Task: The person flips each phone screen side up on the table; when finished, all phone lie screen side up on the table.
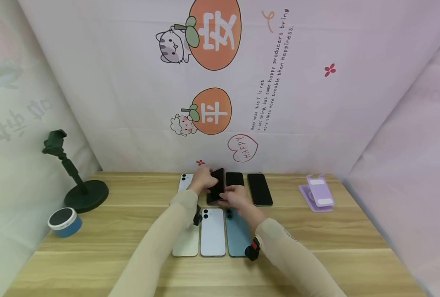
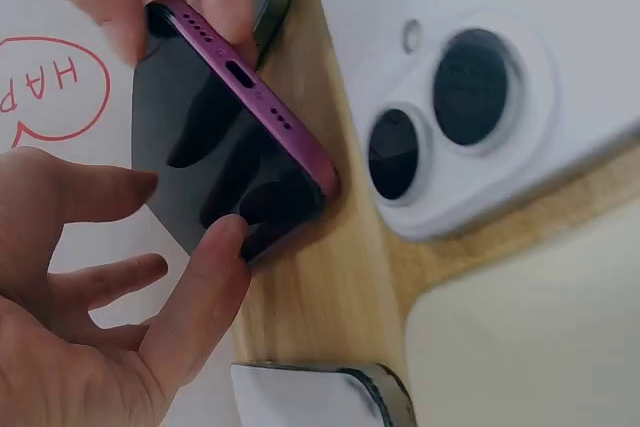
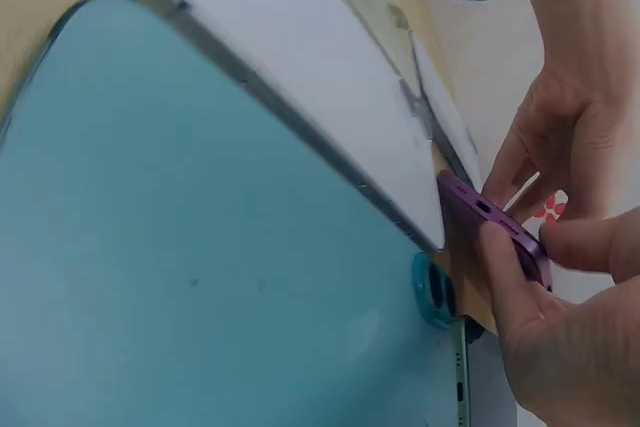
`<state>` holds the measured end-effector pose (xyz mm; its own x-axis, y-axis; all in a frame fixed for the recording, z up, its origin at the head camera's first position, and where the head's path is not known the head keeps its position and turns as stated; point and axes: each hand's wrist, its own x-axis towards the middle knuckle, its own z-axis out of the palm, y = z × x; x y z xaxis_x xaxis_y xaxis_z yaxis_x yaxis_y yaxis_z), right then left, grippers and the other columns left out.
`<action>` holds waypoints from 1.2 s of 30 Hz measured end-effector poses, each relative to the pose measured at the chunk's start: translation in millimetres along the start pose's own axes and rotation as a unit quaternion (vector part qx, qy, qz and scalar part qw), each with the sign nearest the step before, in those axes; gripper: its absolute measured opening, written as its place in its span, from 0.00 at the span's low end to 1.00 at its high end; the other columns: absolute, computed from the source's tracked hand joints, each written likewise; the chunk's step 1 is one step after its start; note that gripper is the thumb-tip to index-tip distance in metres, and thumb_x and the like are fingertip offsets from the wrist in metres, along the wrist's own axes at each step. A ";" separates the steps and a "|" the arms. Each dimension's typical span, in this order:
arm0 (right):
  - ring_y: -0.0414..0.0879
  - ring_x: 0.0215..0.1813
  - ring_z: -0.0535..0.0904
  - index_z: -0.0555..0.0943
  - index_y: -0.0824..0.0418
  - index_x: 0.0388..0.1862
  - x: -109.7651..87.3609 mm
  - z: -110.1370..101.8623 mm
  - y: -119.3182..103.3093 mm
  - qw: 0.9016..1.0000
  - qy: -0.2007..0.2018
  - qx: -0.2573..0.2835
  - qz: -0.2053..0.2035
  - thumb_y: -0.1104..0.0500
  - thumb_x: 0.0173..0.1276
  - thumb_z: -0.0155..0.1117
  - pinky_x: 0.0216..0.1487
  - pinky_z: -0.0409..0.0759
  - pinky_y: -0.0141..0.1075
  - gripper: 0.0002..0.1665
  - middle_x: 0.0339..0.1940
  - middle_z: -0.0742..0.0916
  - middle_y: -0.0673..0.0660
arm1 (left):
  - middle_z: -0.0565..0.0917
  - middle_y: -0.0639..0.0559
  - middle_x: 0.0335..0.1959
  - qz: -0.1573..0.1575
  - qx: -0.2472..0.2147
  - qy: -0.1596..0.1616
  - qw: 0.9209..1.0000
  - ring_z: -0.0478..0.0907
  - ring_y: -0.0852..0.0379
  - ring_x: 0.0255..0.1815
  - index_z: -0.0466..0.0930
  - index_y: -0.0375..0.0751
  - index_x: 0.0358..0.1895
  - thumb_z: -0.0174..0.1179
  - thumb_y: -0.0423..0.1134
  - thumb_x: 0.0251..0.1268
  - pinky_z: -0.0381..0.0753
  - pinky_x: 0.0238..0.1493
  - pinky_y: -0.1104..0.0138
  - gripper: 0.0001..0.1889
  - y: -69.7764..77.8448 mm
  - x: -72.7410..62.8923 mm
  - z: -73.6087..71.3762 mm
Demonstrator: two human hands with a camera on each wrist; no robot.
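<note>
The purple-edged phone (image 1: 217,187) is held in the back row, between a white phone with two lenses (image 1: 184,185) on the left and a black phone (image 1: 235,178) just to the right. Its dark screen is turned up, and the end with the charging port is pointed toward the person. The long axis is directed away from the person, with the far end leaned slightly rightward. The phone is tilted, its port end seemingly raised off the tabletop (image 1: 138,231); whether the far end is in contact cannot be told.

By the right hand (image 1: 236,198) the near right corner is pinched, the grip being closed with the thumb laid over the phone's edge. The left hand (image 1: 202,179) is placed at the left edge with fingers loosely spread; a firm grip on that side is not shown.

The step in hand is judged to be the positioning of this phone by both hands; whether it is being lifted or laid down cannot be told. For the next move, a steady, controlled tilt is judged to be needed, with the neighbours left unbumped.

Farther right, a second black phone (image 1: 259,189) is laid in the same row. Nearer the person, a cream phone (image 1: 185,244), a plain white phone (image 1: 213,235) and a blue phone (image 1: 237,235) are lined up side by side.
</note>
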<state>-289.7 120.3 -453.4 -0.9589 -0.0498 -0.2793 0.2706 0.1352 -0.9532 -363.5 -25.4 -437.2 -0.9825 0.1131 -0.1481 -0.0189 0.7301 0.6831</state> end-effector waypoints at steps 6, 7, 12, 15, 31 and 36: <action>0.57 0.51 0.91 0.76 0.79 0.64 4.1 3.4 3.9 0.997 0.044 -0.060 -0.007 0.72 0.72 0.62 0.47 0.91 0.36 0.23 0.59 0.84 0.75 | 0.80 0.38 0.69 0.048 0.073 0.001 0.996 0.82 0.43 0.60 0.74 0.33 0.71 0.61 0.33 0.62 0.81 0.67 0.51 0.31 -6.7 -5.8 -4.9; 0.57 0.51 0.91 0.76 0.79 0.64 4.0 3.6 3.8 0.997 0.043 -0.069 -0.009 0.72 0.71 0.62 0.47 0.91 0.36 0.23 0.59 0.85 0.75 | 0.80 0.38 0.69 0.059 0.085 0.001 0.995 0.80 0.43 0.63 0.74 0.33 0.71 0.62 0.33 0.62 0.79 0.70 0.50 0.31 -8.3 -6.0 -6.3; 0.57 0.55 0.89 0.78 0.72 0.67 0.6 4.4 0.4 0.974 0.038 -0.211 -0.076 0.71 0.68 0.65 0.50 0.90 0.43 0.27 0.60 0.87 0.70 | 0.77 0.39 0.72 0.092 0.113 -0.032 0.989 0.75 0.41 0.71 0.73 0.37 0.73 0.70 0.37 0.62 0.72 0.77 0.50 0.34 -16.5 -3.9 -14.9; 0.56 0.55 0.87 0.81 0.65 0.66 -1.6 5.8 -1.1 0.938 0.047 -0.317 -0.130 0.69 0.65 0.69 0.54 0.87 0.47 0.29 0.59 0.89 0.66 | 0.73 0.42 0.77 0.098 0.143 -0.064 0.983 0.68 0.40 0.78 0.71 0.41 0.76 0.73 0.42 0.62 0.62 0.82 0.45 0.38 -20.8 -3.7 -19.9; 0.64 0.65 0.83 0.86 0.60 0.62 -4.4 19.6 7.0 0.855 0.017 -0.481 -0.192 0.63 0.68 0.72 0.60 0.86 0.55 0.23 0.65 0.86 0.67 | 0.62 0.45 0.84 0.067 0.178 -0.102 0.977 0.52 0.36 0.85 0.66 0.55 0.80 0.74 0.49 0.61 0.38 0.83 0.32 0.43 -30.5 -10.7 -23.8; 0.61 0.59 0.87 0.87 0.56 0.60 -3.7 22.3 4.6 0.845 0.019 -0.504 -0.178 0.61 0.68 0.72 0.50 0.89 0.50 0.21 0.60 0.90 0.60 | 0.63 0.47 0.84 0.068 0.172 -0.096 0.978 0.48 0.36 0.86 0.69 0.56 0.78 0.76 0.48 0.60 0.35 0.83 0.31 0.41 -32.1 -10.0 -23.1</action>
<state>-283.0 99.0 -459.4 -0.9715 -0.2354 0.0270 -0.2273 0.8936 -0.3870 -357.3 -65.5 -441.1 -0.9180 0.3251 -0.2273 0.2050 0.8793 0.4298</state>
